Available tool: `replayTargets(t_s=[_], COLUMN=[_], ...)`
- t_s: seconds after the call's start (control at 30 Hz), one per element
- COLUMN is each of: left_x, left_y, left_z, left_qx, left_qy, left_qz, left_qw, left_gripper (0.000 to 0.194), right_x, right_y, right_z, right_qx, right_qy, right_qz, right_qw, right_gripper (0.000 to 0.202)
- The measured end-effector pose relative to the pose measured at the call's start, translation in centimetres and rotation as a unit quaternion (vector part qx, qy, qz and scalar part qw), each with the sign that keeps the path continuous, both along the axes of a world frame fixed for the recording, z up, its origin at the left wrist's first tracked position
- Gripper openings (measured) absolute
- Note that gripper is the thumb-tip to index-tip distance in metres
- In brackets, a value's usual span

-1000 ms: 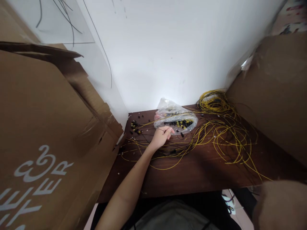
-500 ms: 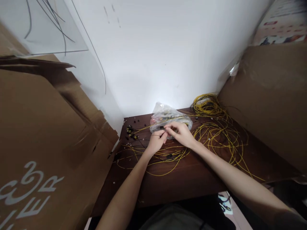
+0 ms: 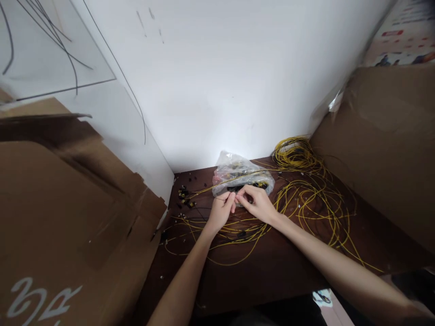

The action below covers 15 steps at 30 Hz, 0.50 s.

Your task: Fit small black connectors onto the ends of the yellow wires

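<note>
My left hand [image 3: 221, 210] is closed in a pinch, and a thin dark wire [image 3: 219, 198] shows at its fingers. My right hand [image 3: 258, 203] meets it, thumb and index finger pressed together at the tips. Whatever lies between the right fingertips is too small to make out. Just behind both hands sits a clear plastic bag [image 3: 234, 162] with black and yellow parts inside. Yellow wires [image 3: 234, 263] run loosely across the brown table [image 3: 251, 276] under my wrists. To the left lie small black and yellow connectors [image 3: 183, 194].
A coil of yellow wire [image 3: 292, 156] rests at the back right, with looser yellow loops [image 3: 326, 203] in front. Cardboard boxes [image 3: 84, 217] flank the table on the left and the right [image 3: 380, 136]. A white wall [image 3: 217, 81] closes off the back.
The camera view has shifted a little, so the table sits lower in the picture. My hands remain together, fingertips slightly lower and nearer me relative to the bag, which shows more of its dark contents.
</note>
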<state>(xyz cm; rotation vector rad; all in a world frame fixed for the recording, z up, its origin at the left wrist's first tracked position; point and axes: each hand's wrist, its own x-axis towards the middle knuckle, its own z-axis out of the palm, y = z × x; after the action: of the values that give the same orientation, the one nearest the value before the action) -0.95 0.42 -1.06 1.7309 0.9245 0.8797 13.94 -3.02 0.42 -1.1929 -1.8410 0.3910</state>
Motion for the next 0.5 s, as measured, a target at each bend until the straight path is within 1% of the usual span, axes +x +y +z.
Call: replayTargets(t_s=[0.07,0.13,0.27,0.43,0.5], left_x=[-0.13,-0.27,-0.46,-0.41,-0.36], left_y=[-0.10,-0.23,-0.50,-0.63,-0.61], left_z=[-0.01,0.07,0.39,0.61,0.59], left_qx=[-0.005,-0.008,-0.010,-0.005,0.001], left_qy=[-0.003,0.005,0.030,0.043,0.041], left_qz=[0.004,-0.004,-0.023,-0.028,-0.012], left_qw=[1.000,1.000,0.999,0.999,0.999], left_gripper=[0.038,0.037,0.034,0.029,0.028], right_x=[-0.04,-0.03,0.15,0.37,0.38], right_y=[-0.02,0.04,0.39,0.62,0.57], right_z=[0.02,-0.03,-0.33,-0.45,-0.33], right_qx=[-0.011,-0.025,-0.040,-0.067,-0.074], right_qy=[0.004,0.009,0.028,0.040,0.043], right_qz=[0.008,0.013,0.007,0.010,0.017], right_qw=[1.000,1.000,0.999,0.997,0.996], right_gripper=[0.015,0.015,0.016,0.015,0.014])
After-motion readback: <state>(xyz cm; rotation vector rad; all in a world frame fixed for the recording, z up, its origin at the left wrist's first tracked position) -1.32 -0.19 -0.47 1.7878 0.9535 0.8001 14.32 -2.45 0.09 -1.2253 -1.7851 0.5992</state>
